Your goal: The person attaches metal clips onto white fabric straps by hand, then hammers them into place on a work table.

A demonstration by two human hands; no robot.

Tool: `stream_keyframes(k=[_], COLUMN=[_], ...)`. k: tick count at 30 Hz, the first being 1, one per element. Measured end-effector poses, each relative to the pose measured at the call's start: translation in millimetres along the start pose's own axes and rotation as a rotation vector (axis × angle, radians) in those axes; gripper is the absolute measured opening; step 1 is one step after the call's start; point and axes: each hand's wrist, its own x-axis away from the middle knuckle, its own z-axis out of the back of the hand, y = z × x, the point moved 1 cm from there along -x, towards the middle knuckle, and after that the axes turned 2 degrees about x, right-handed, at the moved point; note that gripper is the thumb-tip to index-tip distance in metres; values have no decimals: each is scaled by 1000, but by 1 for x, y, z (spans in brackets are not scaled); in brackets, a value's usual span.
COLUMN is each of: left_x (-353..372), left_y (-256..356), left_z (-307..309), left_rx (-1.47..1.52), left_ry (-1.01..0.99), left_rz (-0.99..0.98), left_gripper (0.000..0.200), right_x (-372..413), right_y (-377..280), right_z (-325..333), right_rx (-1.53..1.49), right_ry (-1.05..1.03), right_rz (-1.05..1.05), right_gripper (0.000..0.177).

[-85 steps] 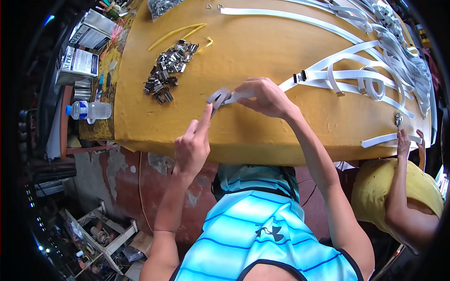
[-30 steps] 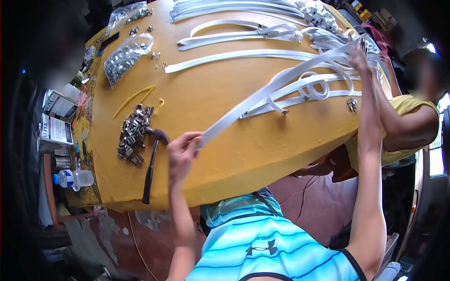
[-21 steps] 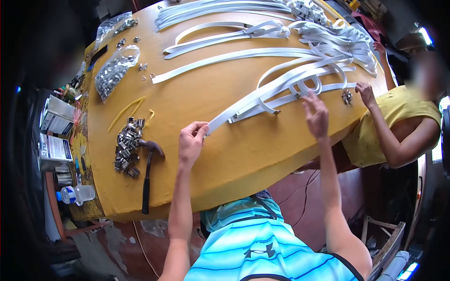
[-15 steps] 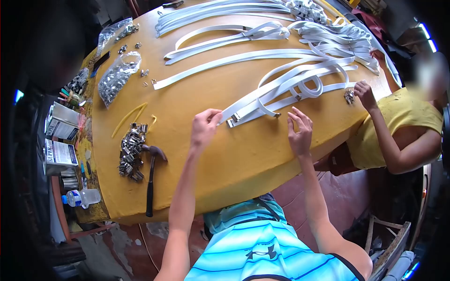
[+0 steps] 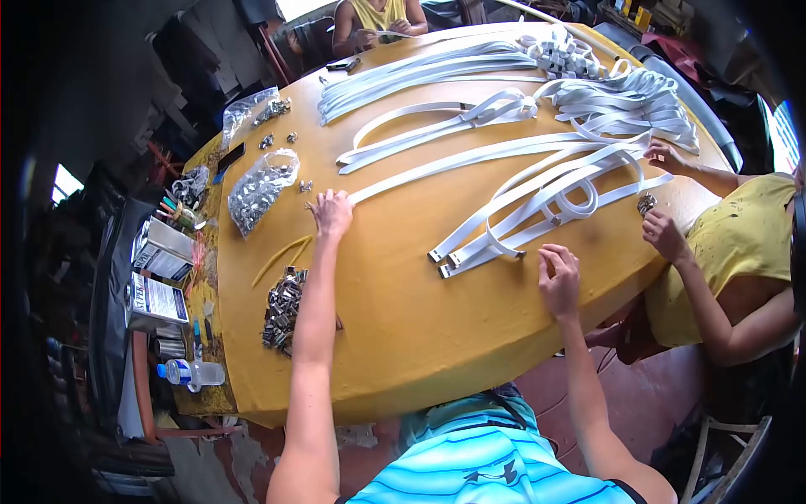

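Observation:
My left hand reaches across the table to the end of a long white strap, fingers bent down over small metal pieces; what it touches is partly hidden. My right hand hovers near the table's front side, fingers curled and a little apart, with nothing visible between them. Left of it lies a group of white straps with metal buckles on their ends. One curved strap end with a clip lies closest to my right hand. My left forearm partly covers a pile of metal buckles.
A bag of metal pieces, yellow strips, tins and a plastic bottle are at left. More white straps lie at the back. A co-worker in yellow is at right, another person behind the table.
My left hand has left the buckled strap ends and moved left to the long strap's end. The view has shifted, showing another person at the back. My right hand stays near the straps.

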Motion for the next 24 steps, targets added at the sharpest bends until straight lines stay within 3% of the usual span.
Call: stream_keyframes(k=[4, 6, 10, 12, 15, 17, 18, 20, 24], left_x=[13, 26, 76, 112, 170, 204, 218, 245, 263], left_y=[-7, -2, 1, -3, -20, -28, -31, -31, -6], left_z=[4, 9, 37, 54, 72, 83, 83, 84, 73], left_rx=[3, -37, 46, 216, 222, 319, 322, 378, 403], left_ry=[22, 173, 259, 103, 41, -170, -175, -29, 149], left_rz=[-104, -221, -271, -242, -244, -75, -62, -164, -169], left_gripper=[25, 23, 22, 22, 21, 19, 19, 19, 19], right_x=[2, 2, 3, 5, 8, 9, 8, 7, 7], right_y=[-2, -1, -3, -4, -2, -3, -4, -5, -10], right_z=[0, -1, 2, 2, 2, 3, 3, 2, 1], right_rx=[-40, -43, -68, -84, -76, -78, -79, -53, -55], right_ry=[0, 3, 11, 8, 14, 19, 6, 0, -45], right_rz=[-33, -28, -38, -60, -40, -54, -49, -36, 15], right_gripper=[10, 10, 10, 10, 10, 10, 10, 11, 11])
